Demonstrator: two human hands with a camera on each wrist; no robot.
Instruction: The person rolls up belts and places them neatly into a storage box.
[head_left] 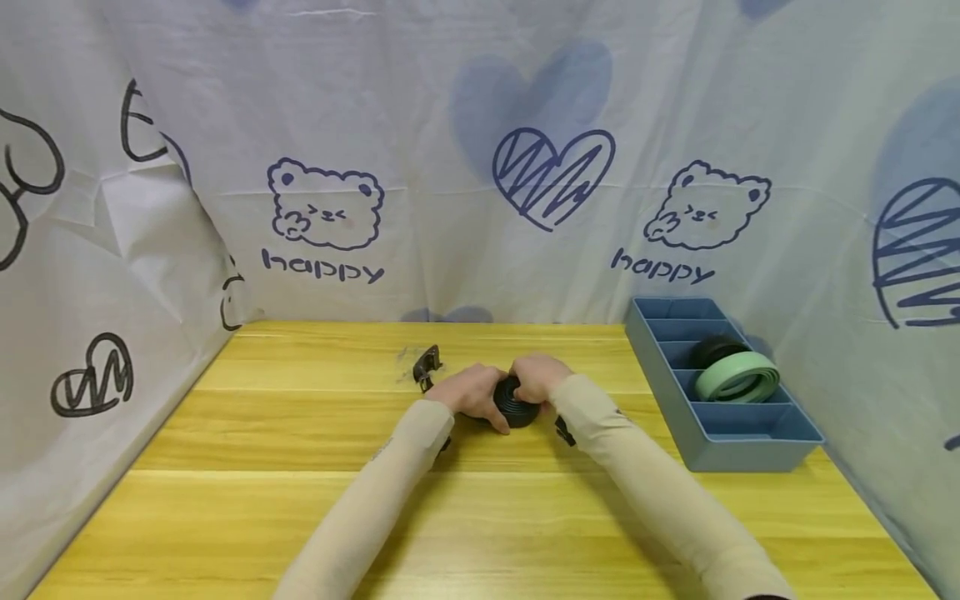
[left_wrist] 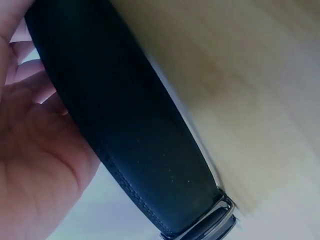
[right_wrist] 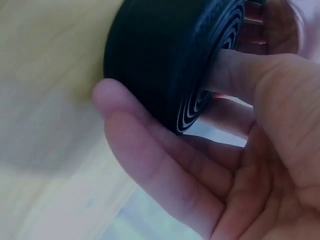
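Between both hands a black leather belt (head_left: pixel 516 410) stands on edge in a tight coil on the wooden table. My left hand (head_left: pixel 471 392) holds the coil's left side, its thumb along the near face. In the left wrist view a loose length of belt (left_wrist: pixel 125 120) runs past the palm to a metal-edged buckle (left_wrist: pixel 212 222). My right hand (head_left: pixel 538 379) grips the coil from the right. In the right wrist view, fingers (right_wrist: pixel 150 160) curl round the coiled belt (right_wrist: pixel 155 55), and one digit presses at its layered side.
On the right stands a grey-blue divided box (head_left: pixel 738 457) holding a rolled green belt (head_left: pixel 757 364) and a dark rolled item (head_left: pixel 712 348). A glossy black piece (head_left: pixel 427 367) of unclear kind is beside the left wrist. A printed cloth (head_left: pixel 450 250) hangs along the table's back edge.
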